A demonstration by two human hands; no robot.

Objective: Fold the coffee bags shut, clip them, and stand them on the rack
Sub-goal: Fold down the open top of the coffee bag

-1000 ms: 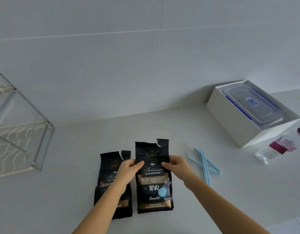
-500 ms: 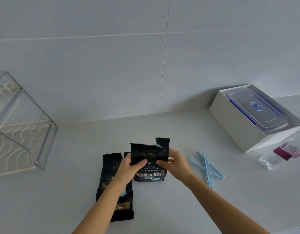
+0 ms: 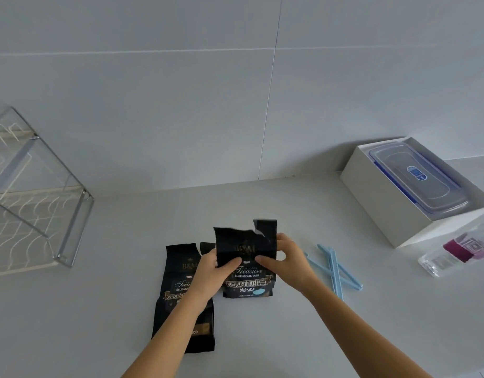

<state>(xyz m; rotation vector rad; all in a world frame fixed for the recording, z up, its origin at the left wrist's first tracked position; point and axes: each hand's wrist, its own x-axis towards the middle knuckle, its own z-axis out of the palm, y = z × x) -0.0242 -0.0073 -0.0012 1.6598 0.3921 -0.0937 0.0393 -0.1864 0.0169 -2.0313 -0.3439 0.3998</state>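
Head view, largest first: grey counter (image 3: 262,336) under a tiled wall. Wire rack (image 3: 39,203) sits far left, shelves bare, well apart from the work. White box (image 3: 382,200) far right holds one lidded clear container (image 3: 418,178); can't tell what's inside. Clear bottle (image 3: 458,252) lies on its side just in front of the box.

Centre: two black coffee bags. Flat bag (image 3: 180,296) lies on the counter, long axis running toward the wall, torn top away from the person, partly under the left forearm. Held bag (image 3: 246,266) is raised upright just right of it, torn open top edge up.

Left hand (image 3: 210,276) pinches the held bag's left edge, thumb on the front panel. Right hand (image 3: 287,257) pinches the right edge the same way. Both closed on the bag below the torn strip.

Blue clips (image 3: 333,268) lie crossed just right of the right hand, long axes roughly toward the wall. Right hand is clearly nearer.

Judgement: top not yet folded; fold goes down along the bag's width, then right hand reaches for a clip.
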